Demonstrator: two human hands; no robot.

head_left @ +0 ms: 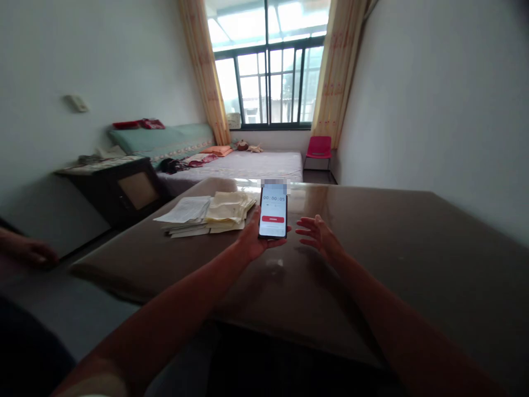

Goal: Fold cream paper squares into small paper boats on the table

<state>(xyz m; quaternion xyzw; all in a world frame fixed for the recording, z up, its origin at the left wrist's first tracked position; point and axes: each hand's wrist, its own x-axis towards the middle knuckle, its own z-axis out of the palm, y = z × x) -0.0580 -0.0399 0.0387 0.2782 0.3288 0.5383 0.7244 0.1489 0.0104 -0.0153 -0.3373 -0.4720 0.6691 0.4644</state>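
Observation:
A smartphone (273,212) stands tilted up in my left hand (253,238), its lit screen facing me with a timer reading 00:00:05 and a red button below. My left fingers pass behind the phone and their tips show at its right edge. Just to the right of it, my right hand (320,236) hovers over the table with fingers spread and holds nothing. Left of the phone lie stacks of papers (206,214), white sheets on one side and yellowish ones on the other.
The brown glossy table (392,248) spreads beneath both hands. Another person's hand (28,251) shows at the left edge. Beyond the table are a bed (273,164), a dark cabinet (119,190) and a pink chair (319,148) below a window (268,82).

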